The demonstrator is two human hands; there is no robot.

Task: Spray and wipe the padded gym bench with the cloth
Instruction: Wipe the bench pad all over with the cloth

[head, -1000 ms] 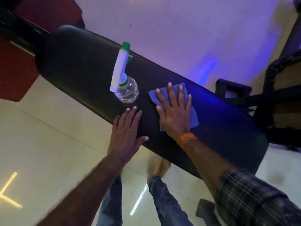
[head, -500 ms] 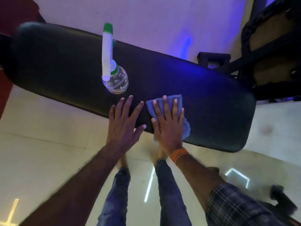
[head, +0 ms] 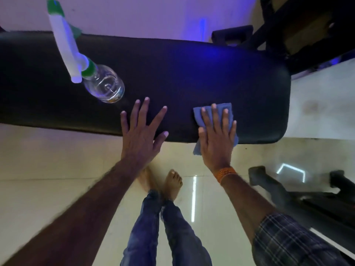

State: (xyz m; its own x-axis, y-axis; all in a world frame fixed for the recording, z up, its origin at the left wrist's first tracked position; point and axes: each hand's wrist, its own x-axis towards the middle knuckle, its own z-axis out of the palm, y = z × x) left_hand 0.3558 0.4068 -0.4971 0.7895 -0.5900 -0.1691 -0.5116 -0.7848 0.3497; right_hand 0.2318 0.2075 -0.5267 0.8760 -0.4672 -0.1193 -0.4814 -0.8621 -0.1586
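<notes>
The black padded bench point(head: 182, 73) runs across the view from left to right. A clear spray bottle point(head: 104, 86) with a white and green trigger head stands upright on its left part. My left hand point(head: 141, 131) lies flat on the bench's near edge with fingers spread, holding nothing. To its right, my right hand point(head: 217, 133) presses flat on a blue cloth point(head: 199, 112) near the bench's right end. Part of the cloth hangs over the near edge.
Black gym equipment frames point(head: 299, 31) stand past the bench's right end at the back. More dark equipment with dumbbell-like ends point(head: 272, 181) lies on the tiled floor at the lower right. My bare feet point(head: 172, 181) stand on the pale tiles below the bench.
My right hand has slid the cloth to the right along the bench's near edge, away from my left hand. The left hand stays flat on the bench near the bottle.
</notes>
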